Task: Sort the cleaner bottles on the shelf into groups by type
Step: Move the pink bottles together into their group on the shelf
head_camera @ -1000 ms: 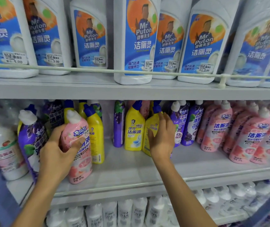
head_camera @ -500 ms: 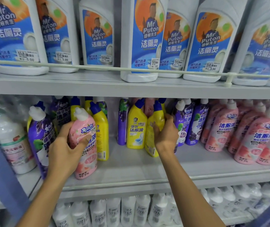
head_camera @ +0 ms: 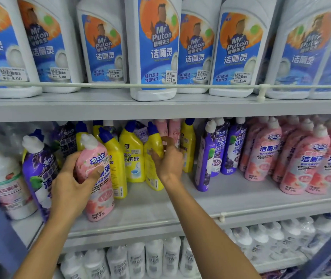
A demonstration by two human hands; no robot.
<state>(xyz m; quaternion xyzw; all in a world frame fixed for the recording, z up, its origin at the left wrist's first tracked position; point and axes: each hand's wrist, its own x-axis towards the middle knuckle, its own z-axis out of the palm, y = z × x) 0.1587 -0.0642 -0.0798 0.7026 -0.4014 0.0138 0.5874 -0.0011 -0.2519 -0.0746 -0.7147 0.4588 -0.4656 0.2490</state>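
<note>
The pink bottle (head_camera: 98, 178) is at the near left of the middle shelf (head_camera: 221, 198), leaning slightly with its white cap to the left. The left hand (head_camera: 70, 190) grips it, with the thumb across the label and the fingers behind. Just right of it stand yellow bottles with blue caps (head_camera: 132, 158). The right hand (head_camera: 169, 166) is on the yellow bottle (head_camera: 153, 156) at that group's right. Its fingers are blurred, but they seem to be curled round the bottle's side. A purple bottle (head_camera: 38, 170) stands left of the pink one. Further right are more purple bottles (head_camera: 207, 158), then a pink group (head_camera: 301, 162). Large white bottles (head_camera: 154, 47) fill the shelf above.
</note>
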